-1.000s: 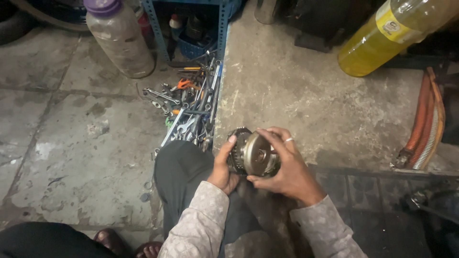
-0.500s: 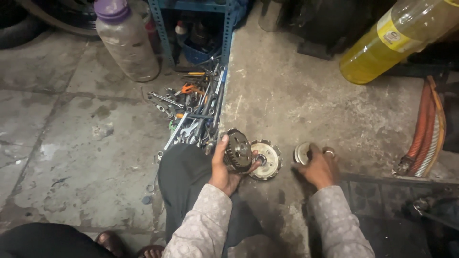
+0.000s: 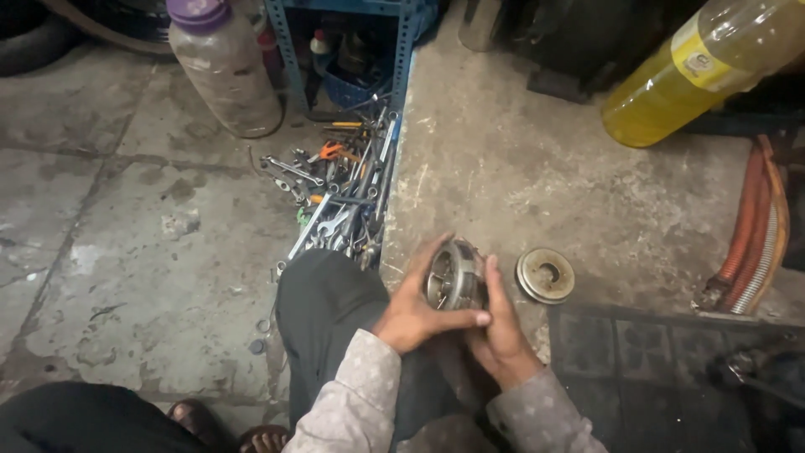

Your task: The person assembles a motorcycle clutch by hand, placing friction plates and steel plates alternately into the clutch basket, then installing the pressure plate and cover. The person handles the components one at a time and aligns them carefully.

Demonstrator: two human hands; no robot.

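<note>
A round metal drum-shaped machine part (image 3: 453,277) is held between both hands just above my knee. My left hand (image 3: 415,306) wraps its left side, thumb stretched across underneath. My right hand (image 3: 501,327) cups it from the right and below. A flat round metal disc with a centre hole (image 3: 545,274) lies on the concrete floor just right of the hands, touched by neither.
A pile of several wrenches and hand tools (image 3: 344,201) lies ahead left by a blue metal rack (image 3: 398,50). A dusty plastic jug (image 3: 226,71) stands far left, a yellow bottle (image 3: 696,71) far right, orange hoses (image 3: 755,226) at right, a dark ribbed mat (image 3: 662,369) near right.
My right hand set the metal disc down on the floor at right, then came back to the drum part. Both hands hold the part again.
</note>
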